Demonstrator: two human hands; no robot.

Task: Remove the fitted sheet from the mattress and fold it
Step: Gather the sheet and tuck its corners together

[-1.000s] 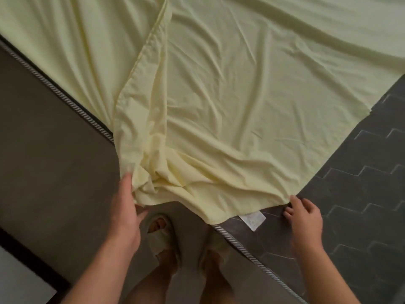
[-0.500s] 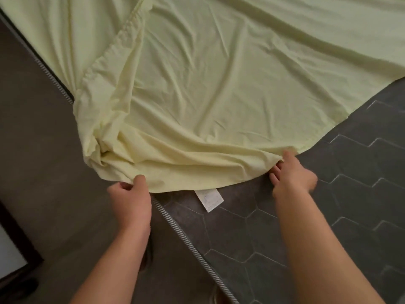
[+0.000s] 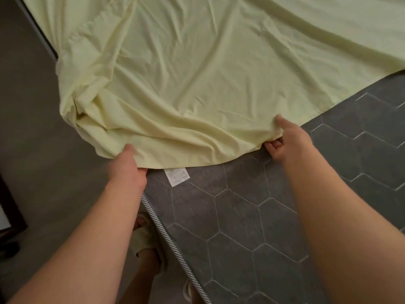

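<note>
The pale yellow fitted sheet (image 3: 197,73) lies loose and wrinkled over the far part of the dark grey mattress (image 3: 252,216), which has a hexagon quilt pattern. My left hand (image 3: 127,167) pinches the sheet's near edge at the mattress's left side. Further right, my right hand (image 3: 285,139) grips the same edge, thumb on top and fingers under the cloth. A white care label (image 3: 176,176) hangs from the edge between my hands. The sheet's left corner is bunched over the mattress side.
Striped piping (image 3: 173,244) runs along the mattress's left edge. Grey floor (image 3: 43,172) lies to the left, with a dark frame (image 3: 11,216) at the far left. My foot in a pale slipper (image 3: 142,235) stands beside the mattress.
Both hands have carried the sheet's near edge away from me across the mattress, baring more grey quilted surface. The view has swung forward over the bed.
</note>
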